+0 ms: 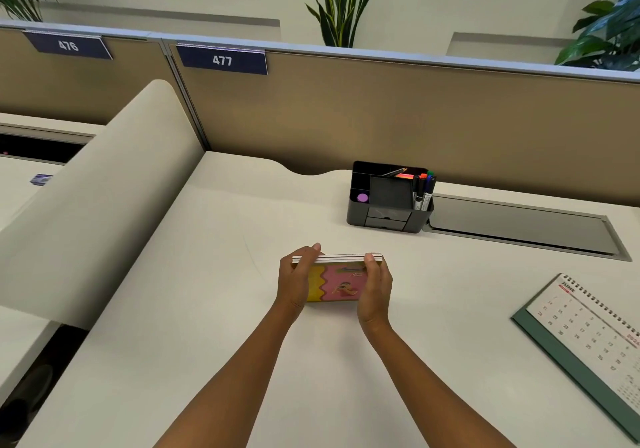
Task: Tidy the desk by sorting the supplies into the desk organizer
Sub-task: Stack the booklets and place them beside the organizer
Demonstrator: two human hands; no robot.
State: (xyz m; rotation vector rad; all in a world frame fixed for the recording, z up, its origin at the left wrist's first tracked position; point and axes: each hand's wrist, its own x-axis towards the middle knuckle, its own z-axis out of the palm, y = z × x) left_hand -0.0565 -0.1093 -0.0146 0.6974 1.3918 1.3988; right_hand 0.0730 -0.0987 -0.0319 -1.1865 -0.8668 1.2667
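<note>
A small stack of notepads (337, 283) with a pink and yellow cover stands on its edge on the white desk. My left hand (296, 279) grips its left end and my right hand (375, 285) grips its right end. The black desk organizer (388, 220) sits farther back, to the right of the stack, against the partition. Its right compartment holds several markers (424, 189), a back slot holds an orange highlighter and a pencil (401, 173), and a purple round object (362, 198) lies in the left compartment.
A green-based desk calendar (588, 336) lies at the right. A grey cable hatch (519, 226) is set into the desk right of the organizer. A tan partition (381, 115) closes off the back, and a curved divider (97, 198) borders the left.
</note>
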